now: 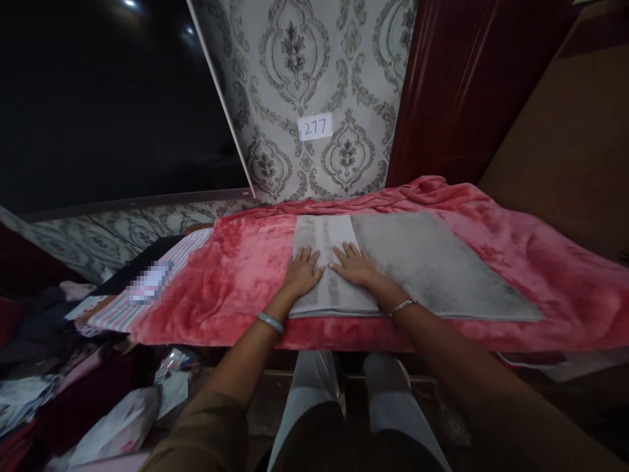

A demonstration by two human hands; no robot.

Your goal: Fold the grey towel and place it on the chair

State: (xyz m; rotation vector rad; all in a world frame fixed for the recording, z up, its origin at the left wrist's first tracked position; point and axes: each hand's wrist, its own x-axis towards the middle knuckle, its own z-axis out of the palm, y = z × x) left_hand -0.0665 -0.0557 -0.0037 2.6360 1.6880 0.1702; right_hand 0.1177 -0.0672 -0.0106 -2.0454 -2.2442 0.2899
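A grey towel-like cloth [422,262] lies spread over a fuzzy pink-red blanket [250,255]. Its left end is folded over into a layered strip with paler bands. My left hand [303,272] rests flat on the left side of that folded strip, fingers spread. Beside it, my right hand [354,264] presses flat on the strip's right side, fingers also apart. Neither hand grips anything. The right part of the cloth stretches out as a single flat sheet toward the right.
A large dark TV screen [113,98] stands at the back left. Patterned wallpaper carries a paper label [315,126] reading 277. Striped fabric [113,314] extends under the blanket's left end. Clothes and bags [118,426] are piled at lower left. A dark red door frame [442,92] rises behind.
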